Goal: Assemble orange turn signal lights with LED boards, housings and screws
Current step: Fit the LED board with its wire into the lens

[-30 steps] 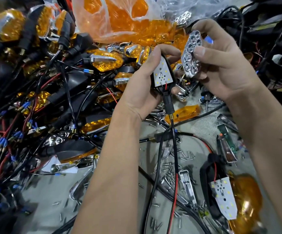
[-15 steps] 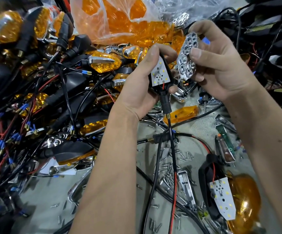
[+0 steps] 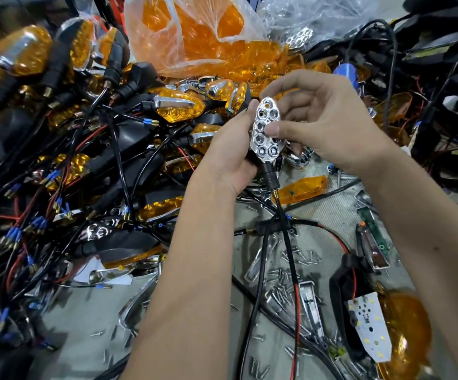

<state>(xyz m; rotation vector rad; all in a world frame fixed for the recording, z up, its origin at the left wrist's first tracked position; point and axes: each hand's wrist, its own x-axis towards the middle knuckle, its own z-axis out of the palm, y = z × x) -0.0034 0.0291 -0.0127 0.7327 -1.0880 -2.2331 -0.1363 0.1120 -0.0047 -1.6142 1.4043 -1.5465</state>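
My left hand (image 3: 229,157) grips a black turn signal housing (image 3: 259,160) from behind; its stem and black and red wires hang down over the table. A chrome honeycomb reflector (image 3: 266,130) now lies on the housing's front and hides the LED board. My right hand (image 3: 326,124) holds the reflector, its thumb pressing on the reflector's face. Several small screws (image 3: 282,281) lie loose on the grey table below. A second black housing with a bare white LED board (image 3: 367,325) lies at the lower right beside an orange lens (image 3: 408,333).
A heap of assembled orange signals and tangled wires (image 3: 85,160) fills the left. A plastic bag of orange lenses (image 3: 195,37) stands at the back, with a clear bag of chrome reflectors (image 3: 299,37) beside it. One loose orange lens (image 3: 301,186) and chrome trim pieces lie near the screws.
My right hand brought the chrome reflector leftward and set it onto the housing in my left hand, covering the white LED board that showed before.
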